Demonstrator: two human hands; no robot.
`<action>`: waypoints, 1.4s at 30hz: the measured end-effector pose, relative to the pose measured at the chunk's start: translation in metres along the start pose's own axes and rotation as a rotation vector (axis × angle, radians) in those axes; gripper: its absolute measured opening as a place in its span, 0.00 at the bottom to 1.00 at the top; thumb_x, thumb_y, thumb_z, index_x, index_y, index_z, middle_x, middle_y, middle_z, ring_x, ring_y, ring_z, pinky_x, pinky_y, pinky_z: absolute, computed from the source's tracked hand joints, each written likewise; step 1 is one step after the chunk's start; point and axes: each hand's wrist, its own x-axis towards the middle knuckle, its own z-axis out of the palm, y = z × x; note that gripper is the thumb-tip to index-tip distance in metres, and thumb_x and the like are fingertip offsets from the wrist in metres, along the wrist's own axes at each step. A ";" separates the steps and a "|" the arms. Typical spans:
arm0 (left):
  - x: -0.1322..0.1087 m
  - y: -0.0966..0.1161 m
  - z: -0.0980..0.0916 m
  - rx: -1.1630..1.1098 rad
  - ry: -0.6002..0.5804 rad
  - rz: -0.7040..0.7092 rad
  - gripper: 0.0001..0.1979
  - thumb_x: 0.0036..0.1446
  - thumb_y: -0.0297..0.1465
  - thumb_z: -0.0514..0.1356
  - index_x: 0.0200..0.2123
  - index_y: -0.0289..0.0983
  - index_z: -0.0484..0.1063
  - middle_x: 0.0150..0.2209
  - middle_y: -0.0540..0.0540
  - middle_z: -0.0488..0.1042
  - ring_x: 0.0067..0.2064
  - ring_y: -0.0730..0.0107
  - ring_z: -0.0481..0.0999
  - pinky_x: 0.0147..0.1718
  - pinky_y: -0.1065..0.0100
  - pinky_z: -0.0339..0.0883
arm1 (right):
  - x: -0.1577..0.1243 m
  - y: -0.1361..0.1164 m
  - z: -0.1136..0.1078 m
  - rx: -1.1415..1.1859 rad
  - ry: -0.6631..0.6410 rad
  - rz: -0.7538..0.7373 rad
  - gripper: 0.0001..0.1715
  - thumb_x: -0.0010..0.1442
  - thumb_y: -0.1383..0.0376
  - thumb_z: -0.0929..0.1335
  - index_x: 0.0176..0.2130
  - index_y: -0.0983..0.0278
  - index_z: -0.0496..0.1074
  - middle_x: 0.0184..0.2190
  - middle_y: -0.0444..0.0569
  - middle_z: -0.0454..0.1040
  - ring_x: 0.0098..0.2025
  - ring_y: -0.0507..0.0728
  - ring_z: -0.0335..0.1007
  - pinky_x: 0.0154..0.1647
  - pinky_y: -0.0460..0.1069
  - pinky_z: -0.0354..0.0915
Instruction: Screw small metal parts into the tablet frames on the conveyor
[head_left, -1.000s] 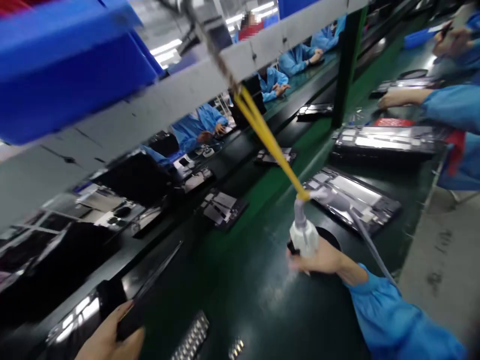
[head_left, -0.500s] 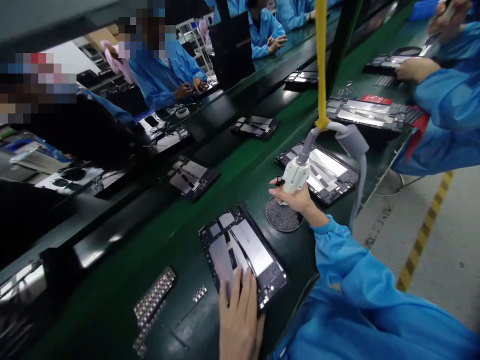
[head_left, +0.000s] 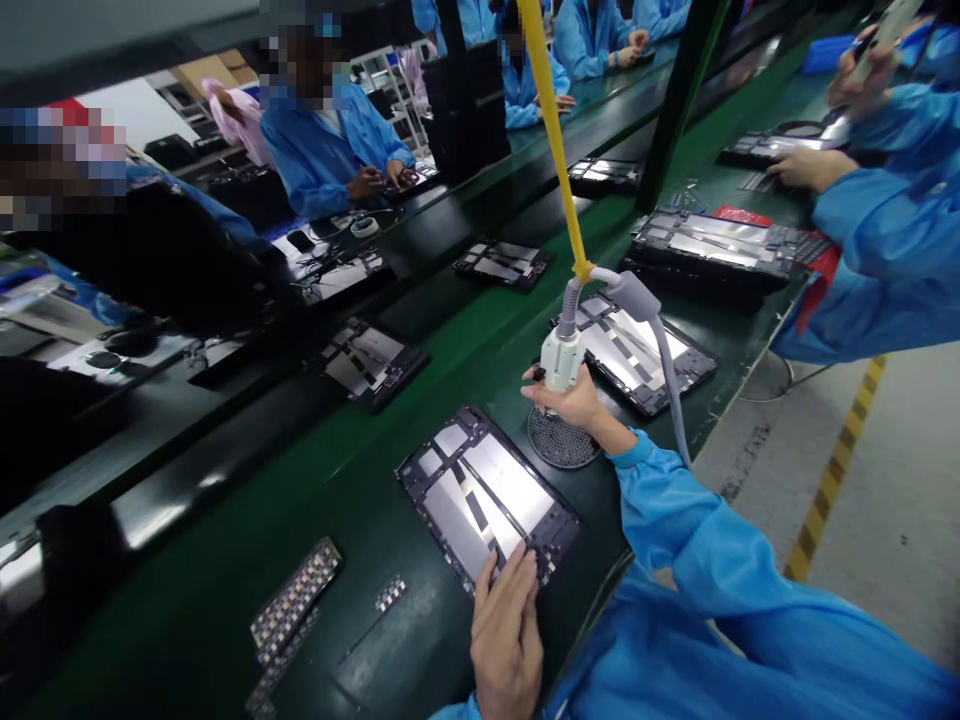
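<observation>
My right hand point(head_left: 581, 406) is wrapped round a white electric screwdriver point(head_left: 561, 355) that hangs from a yellow strap point(head_left: 553, 130). Its tip is over a round dark screw tray point(head_left: 568, 447), and my hand hides the tip itself. An opened tablet point(head_left: 517, 478) lies face down on the green bench, its silver battery plates and ribbon cables bare. On its near edge rest the outstretched fingers of my left hand point(head_left: 510, 630). Left of it lie a small strip of shiny parts point(head_left: 390, 594) and a larger stack of such strips point(head_left: 296, 597).
Another opened tablet point(head_left: 645, 350) lies beyond the screw tray, and a pile of tablets point(head_left: 712, 245) stands behind it. Further tablets point(head_left: 367, 362) lie on the line to the left. A grey cable point(head_left: 673, 385) drops past my right sleeve. Co-workers in blue sit around the bench.
My left hand has slid back toward me along the tablet, from over its plates to its near edge. The screwdriver stands more upright, still above the screw tray.
</observation>
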 end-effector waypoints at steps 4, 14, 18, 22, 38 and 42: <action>0.007 -0.004 -0.022 0.001 0.087 -0.164 0.16 0.59 0.24 0.56 0.44 0.47 0.77 0.43 0.43 0.78 0.43 0.63 0.79 0.41 0.62 0.77 | -0.003 -0.001 -0.001 0.008 -0.028 -0.015 0.15 0.46 0.60 0.75 0.34 0.65 0.74 0.15 0.40 0.68 0.16 0.51 0.63 0.19 0.48 0.64; 0.038 -0.067 -0.065 -0.421 0.130 -0.963 0.15 0.47 0.41 0.65 0.29 0.33 0.78 0.24 0.42 0.79 0.27 0.65 0.78 0.27 0.67 0.73 | -0.036 -0.049 0.045 0.157 -0.211 -0.103 0.14 0.51 0.62 0.75 0.39 0.60 0.72 0.15 0.37 0.68 0.18 0.52 0.66 0.21 0.48 0.65; 0.055 -0.082 -0.058 -0.397 0.136 -0.938 0.10 0.46 0.37 0.65 0.28 0.35 0.78 0.25 0.44 0.78 0.29 0.67 0.77 0.25 0.70 0.70 | -0.052 -0.049 0.082 0.179 -0.353 -0.037 0.17 0.51 0.59 0.75 0.40 0.61 0.72 0.16 0.38 0.68 0.18 0.51 0.65 0.19 0.48 0.64; 0.064 -0.090 -0.054 -0.369 0.147 -0.929 0.07 0.46 0.34 0.65 0.27 0.35 0.78 0.29 0.44 0.78 0.32 0.67 0.76 0.26 0.71 0.70 | -0.059 -0.051 0.113 0.184 -0.414 0.006 0.17 0.49 0.59 0.74 0.38 0.62 0.72 0.16 0.39 0.67 0.18 0.51 0.65 0.19 0.48 0.65; 0.092 -0.121 -0.072 -0.608 -0.237 -1.128 0.03 0.47 0.25 0.64 0.28 0.32 0.72 0.23 0.47 0.76 0.21 0.74 0.75 0.15 0.77 0.64 | -0.066 -0.019 0.175 0.067 -0.533 0.135 0.20 0.40 0.60 0.77 0.34 0.66 0.76 0.26 0.48 0.76 0.28 0.53 0.73 0.33 0.49 0.72; 0.091 -0.119 -0.075 -0.598 -0.242 -1.114 0.01 0.50 0.24 0.62 0.30 0.32 0.74 0.23 0.48 0.76 0.22 0.75 0.75 0.16 0.77 0.64 | -0.066 -0.017 0.175 0.046 -0.556 0.118 0.19 0.42 0.61 0.76 0.36 0.66 0.75 0.24 0.46 0.75 0.27 0.54 0.72 0.30 0.48 0.71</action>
